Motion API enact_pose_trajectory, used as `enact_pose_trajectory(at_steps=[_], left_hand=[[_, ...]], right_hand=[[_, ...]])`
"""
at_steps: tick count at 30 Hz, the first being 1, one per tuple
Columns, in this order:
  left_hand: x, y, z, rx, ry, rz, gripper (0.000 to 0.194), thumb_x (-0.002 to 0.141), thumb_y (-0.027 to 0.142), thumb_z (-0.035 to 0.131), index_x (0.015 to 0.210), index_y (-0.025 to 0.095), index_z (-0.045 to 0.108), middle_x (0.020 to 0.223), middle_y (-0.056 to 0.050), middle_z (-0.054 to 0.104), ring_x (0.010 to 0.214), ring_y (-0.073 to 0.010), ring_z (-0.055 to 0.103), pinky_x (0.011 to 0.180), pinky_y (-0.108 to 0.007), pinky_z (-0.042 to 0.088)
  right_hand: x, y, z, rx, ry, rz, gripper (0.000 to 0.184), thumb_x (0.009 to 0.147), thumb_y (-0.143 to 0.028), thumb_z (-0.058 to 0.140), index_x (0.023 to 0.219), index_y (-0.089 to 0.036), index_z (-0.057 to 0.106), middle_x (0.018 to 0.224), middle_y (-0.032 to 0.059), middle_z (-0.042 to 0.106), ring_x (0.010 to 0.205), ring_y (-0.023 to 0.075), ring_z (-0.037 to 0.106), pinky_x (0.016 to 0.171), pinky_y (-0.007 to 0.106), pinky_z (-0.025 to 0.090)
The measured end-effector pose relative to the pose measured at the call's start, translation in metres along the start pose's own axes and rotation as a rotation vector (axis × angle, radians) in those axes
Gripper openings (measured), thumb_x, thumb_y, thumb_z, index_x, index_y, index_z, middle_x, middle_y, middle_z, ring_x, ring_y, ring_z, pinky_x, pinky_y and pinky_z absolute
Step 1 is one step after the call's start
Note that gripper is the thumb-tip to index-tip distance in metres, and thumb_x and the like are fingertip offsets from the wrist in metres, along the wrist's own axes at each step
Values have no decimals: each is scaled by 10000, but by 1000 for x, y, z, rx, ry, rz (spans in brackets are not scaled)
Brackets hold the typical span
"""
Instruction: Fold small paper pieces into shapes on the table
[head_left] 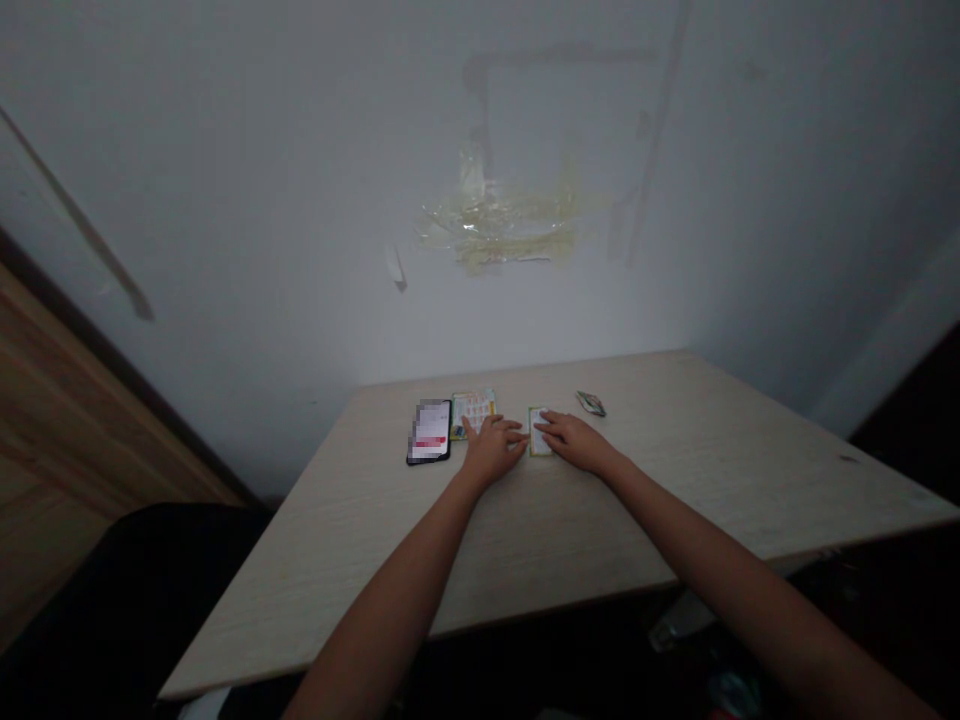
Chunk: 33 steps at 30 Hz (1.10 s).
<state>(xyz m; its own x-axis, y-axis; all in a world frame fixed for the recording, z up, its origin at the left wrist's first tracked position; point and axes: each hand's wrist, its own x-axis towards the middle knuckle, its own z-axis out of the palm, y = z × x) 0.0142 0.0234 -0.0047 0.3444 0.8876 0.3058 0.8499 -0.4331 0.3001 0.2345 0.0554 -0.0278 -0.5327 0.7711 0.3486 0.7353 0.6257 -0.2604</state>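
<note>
My left hand (493, 448) lies on the pale wooden table (675, 480), its fingers stretched out flat and touching the lower edge of a printed card (474, 407) with red and orange marks. My right hand (576, 440) rests beside it, fingers extended onto a smaller card (538, 432) with a yellow-green border. The two hands nearly meet over this small card. Neither hand grips anything.
A black phone (430, 432) with a lit screen lies left of the printed card. A small crumpled wrapper (591, 403) sits to the far right of the cards. The table stands against a white wall with old tape residue (495, 225). A wooden panel (52, 420) is at left.
</note>
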Motion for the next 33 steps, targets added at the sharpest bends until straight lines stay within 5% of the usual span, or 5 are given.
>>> enact_pose_trajectory(at_steps=[33], left_hand=[[-1, 0, -2, 25, -32, -4, 222, 936, 422, 561, 1060, 427, 745, 1321, 50, 656, 1344, -316, 425, 1063, -817, -63]], right_hand=[[1, 0, 2, -3, 10, -56, 392, 974, -300, 454, 1298, -207, 655, 1453, 123, 532, 1352, 269, 494, 1134, 440, 390]])
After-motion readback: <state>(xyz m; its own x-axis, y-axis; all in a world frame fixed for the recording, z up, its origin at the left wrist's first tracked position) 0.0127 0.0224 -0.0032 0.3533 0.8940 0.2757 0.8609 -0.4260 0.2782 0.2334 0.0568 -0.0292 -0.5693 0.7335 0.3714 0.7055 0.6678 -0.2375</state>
